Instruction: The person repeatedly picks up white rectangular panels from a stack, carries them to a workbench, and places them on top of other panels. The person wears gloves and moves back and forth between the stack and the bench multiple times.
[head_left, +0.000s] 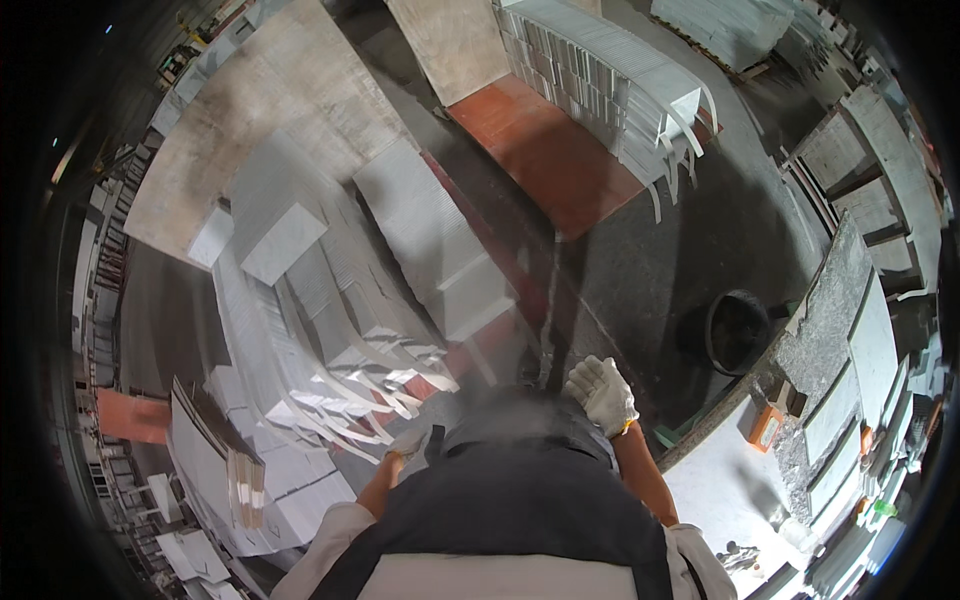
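Observation:
My right hand [603,392], in a whitish work glove, hangs beside the dark apron [520,500] with its fingers loosely extended and nothing in them. On the other side my left hand [408,442] is also gloved. The apron and blur hide most of its fingers, so their grip does not show. Closest to the left hand are loose white straps [340,410] trailing from a long row of thin white slabs [270,330]. Ahead, a second row of upright pale slabs [430,230] stands on a reddish base.
A reddish-brown board [550,150] carries another strapped slab row [610,70]. Large plywood sheets [270,110] stand at the far left. To the right are a black bucket [738,332] and a worktable [715,450] with an orange box [767,428] on it. Slab racks stand beyond.

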